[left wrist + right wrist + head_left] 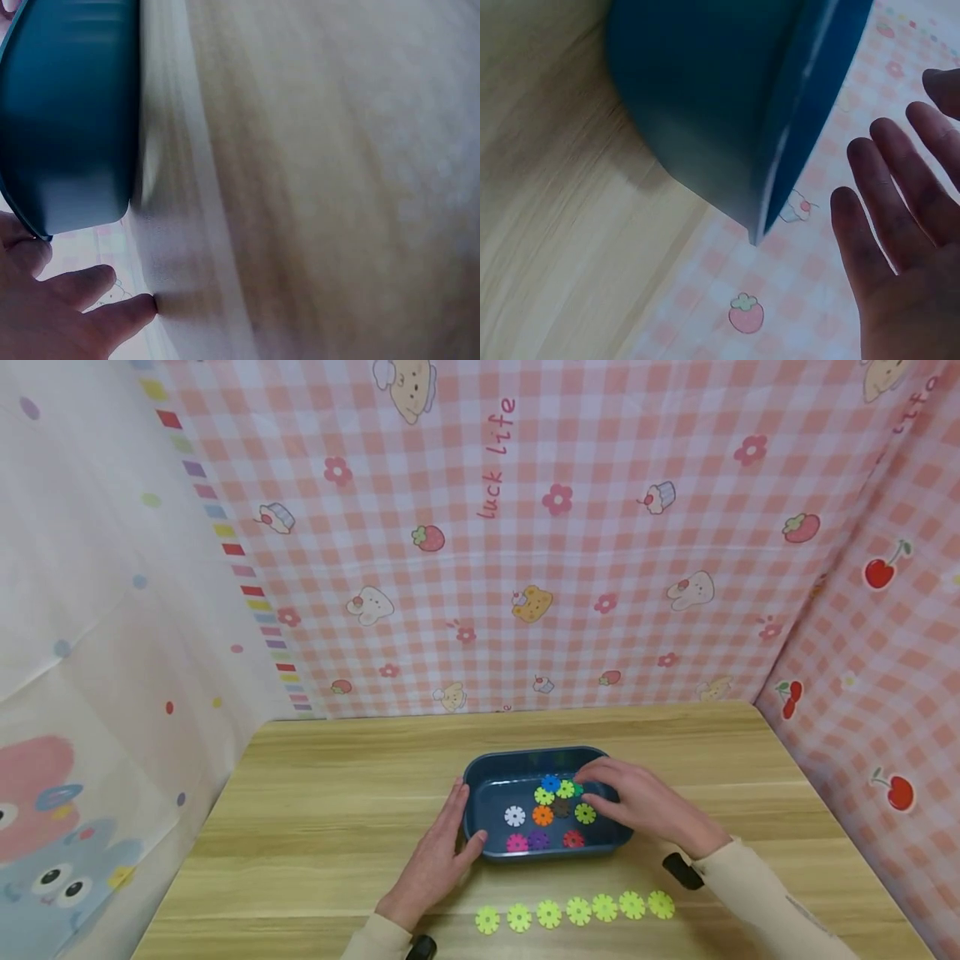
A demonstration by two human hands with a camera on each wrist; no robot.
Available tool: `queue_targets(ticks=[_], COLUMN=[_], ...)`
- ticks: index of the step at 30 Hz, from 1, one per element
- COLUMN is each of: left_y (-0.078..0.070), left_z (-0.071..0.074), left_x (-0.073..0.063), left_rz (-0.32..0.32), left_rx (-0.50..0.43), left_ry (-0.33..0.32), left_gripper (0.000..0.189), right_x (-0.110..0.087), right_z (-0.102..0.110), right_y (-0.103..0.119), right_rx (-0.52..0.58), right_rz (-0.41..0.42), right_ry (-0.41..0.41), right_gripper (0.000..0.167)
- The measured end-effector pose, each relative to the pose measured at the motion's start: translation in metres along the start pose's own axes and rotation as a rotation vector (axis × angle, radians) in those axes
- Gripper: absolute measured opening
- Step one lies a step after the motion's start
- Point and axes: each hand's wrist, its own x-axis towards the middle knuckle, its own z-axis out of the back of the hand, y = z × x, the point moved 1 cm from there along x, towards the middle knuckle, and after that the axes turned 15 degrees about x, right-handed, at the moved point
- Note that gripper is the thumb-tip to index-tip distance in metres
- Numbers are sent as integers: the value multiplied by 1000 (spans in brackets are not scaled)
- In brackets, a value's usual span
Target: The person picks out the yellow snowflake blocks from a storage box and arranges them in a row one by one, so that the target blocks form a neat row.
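A dark blue, rounded rectangular tray (501,766) sits on the table. In it lie several flower-shaped plastic discs, among them a white disc (514,816), an orange disc (542,815), a blue disc (551,784) and a red disc (573,838). My left hand (435,860) rests against the tray's left end, its fingers extended along the side and the thumb by the front rim. Over the right side reaches my right hand (633,793), thumb and fingers apart near a green disc (577,789) partly hidden by the fingertips. The right wrist view shows that hand's fingers (885,202) fairly straight.
In front of the tray, a row of several yellow-green discs (578,911) lies on the wooden table (337,827). A pink checked cloth (525,552) hangs behind the table and at its right; a white patterned cloth (105,568) hangs at the left.
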Motion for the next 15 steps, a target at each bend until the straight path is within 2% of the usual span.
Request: queue_targets(ticks=[8, 15], left_y=[0, 0], left_z=[0, 0], left_x=[0, -1], left_rz=[4, 1], left_rx=[-1, 3], left_ry=[2, -1], left_gripper=[75, 75], right_x=[18, 28], right_z=[-11, -23], right_y=[-9, -10], right_rx=[-26, -14], right_rz=[-65, -163], right_ry=[108, 151], right_gripper=[34, 40])
